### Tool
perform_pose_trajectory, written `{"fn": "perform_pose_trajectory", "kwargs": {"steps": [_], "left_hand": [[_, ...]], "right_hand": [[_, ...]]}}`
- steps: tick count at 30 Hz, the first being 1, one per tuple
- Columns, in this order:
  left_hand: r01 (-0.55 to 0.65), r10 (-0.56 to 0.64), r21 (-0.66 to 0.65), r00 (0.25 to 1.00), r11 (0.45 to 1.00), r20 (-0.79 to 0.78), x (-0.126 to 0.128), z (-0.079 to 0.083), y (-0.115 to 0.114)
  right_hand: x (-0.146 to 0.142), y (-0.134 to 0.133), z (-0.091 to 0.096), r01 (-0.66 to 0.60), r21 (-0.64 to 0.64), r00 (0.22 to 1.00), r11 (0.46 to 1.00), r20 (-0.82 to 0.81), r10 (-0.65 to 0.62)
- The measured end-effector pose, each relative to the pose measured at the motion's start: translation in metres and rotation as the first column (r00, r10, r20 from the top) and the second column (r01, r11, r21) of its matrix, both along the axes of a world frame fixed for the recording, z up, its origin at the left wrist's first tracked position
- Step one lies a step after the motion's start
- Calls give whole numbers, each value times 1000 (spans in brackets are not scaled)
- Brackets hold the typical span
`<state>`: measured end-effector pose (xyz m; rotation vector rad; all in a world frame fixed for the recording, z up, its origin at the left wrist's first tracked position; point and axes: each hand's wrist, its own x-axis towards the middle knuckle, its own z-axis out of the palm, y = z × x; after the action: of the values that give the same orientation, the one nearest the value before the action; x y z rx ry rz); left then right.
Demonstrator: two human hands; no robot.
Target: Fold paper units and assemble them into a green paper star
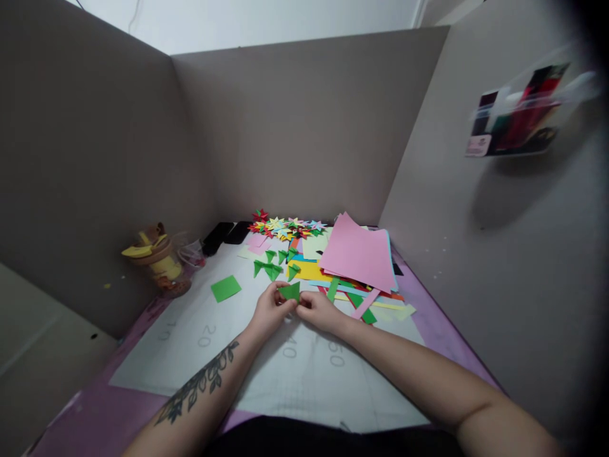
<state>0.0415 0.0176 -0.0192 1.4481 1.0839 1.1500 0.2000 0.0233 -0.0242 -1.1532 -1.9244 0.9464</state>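
A small folded piece of green paper (pixel 291 291) is held up between my two hands over the white sheet. My left hand (pixel 273 308) pinches it from the left side with thumb and fingers. At its lower right corner, my right hand (pixel 318 310) is closed with fingertips on the paper. Just beyond lie several folded green paper pieces (pixel 273 271). To the left, a flat green paper square (pixel 226 289) rests on the white sheet.
Folded paper stars (pixel 285 226) are heaped at the back. Pink paper sheets (pixel 359 254) lie on coloured strips (pixel 364 308) at right. A pot (pixel 164 263) and plastic cup (pixel 191 254) stand left, near black phone-like objects (pixel 219 237). Partitions surround the table; a clear holder (pixel 518 120) hangs right.
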Motion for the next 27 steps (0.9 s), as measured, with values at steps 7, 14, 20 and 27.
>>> {"fn": "perform_pose_trajectory", "kwargs": {"steps": [7,14,20,27], "left_hand": [[-33,33,-14,999,999,35,4,-1,-1],[-109,110,-16,993,994,44,4,9,-3],[-132,132,-9,988,991,78,4,10,-3],[-144,147,-31,981,989,125,6,9,-2]], "right_hand": [[0,1,-2,-6,-33,1000,999,-14,5],[-2,2,4,-14,-54,998,998,-64,10],[-1,2,6,1,-34,996,999,-89,-4],[-1,3,3,-18,-6,999,1000,-41,17]]}}
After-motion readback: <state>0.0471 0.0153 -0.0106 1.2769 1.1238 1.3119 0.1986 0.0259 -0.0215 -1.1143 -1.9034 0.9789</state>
